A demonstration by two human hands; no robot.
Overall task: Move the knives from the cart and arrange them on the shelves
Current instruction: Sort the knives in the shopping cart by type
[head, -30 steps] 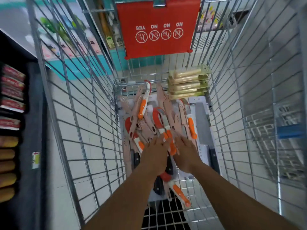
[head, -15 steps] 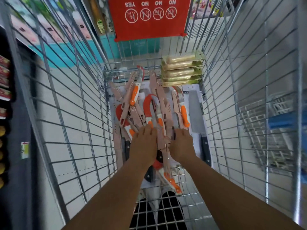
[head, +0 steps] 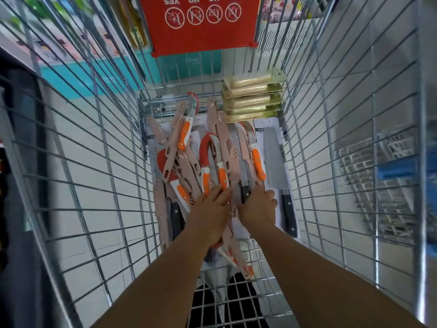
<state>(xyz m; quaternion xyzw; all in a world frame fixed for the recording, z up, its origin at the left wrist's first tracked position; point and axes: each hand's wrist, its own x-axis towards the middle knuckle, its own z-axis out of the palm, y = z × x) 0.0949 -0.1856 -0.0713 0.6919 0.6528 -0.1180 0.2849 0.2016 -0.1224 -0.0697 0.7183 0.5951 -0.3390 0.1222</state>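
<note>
A heap of knives lies on the bottom of the wire cart [head: 113,176]: orange-handled knives [head: 222,176] with curved blades, pink sheathed knives [head: 220,129] and a black-handled cleaver [head: 275,157] on a white card at the right. My left hand [head: 212,207] rests flat on the heap, fingers straight, touching an orange handle. My right hand [head: 259,207] curls its fingers round a black-handled knife [head: 245,191] in the middle of the pile. Both forearms reach down into the cart.
A stack of gold packaged boxes [head: 253,98] stands at the cart's far right corner. A red plastic child-seat flap [head: 201,22] hangs on the far wall. Dark shelving [head: 14,162] runs along the left. Another wire cart [head: 378,174] stands at the right.
Both hands have stayed on the pile. My right hand has gone from lying flat to closing round the black handle, and the view has tilted further down into the cart.
</note>
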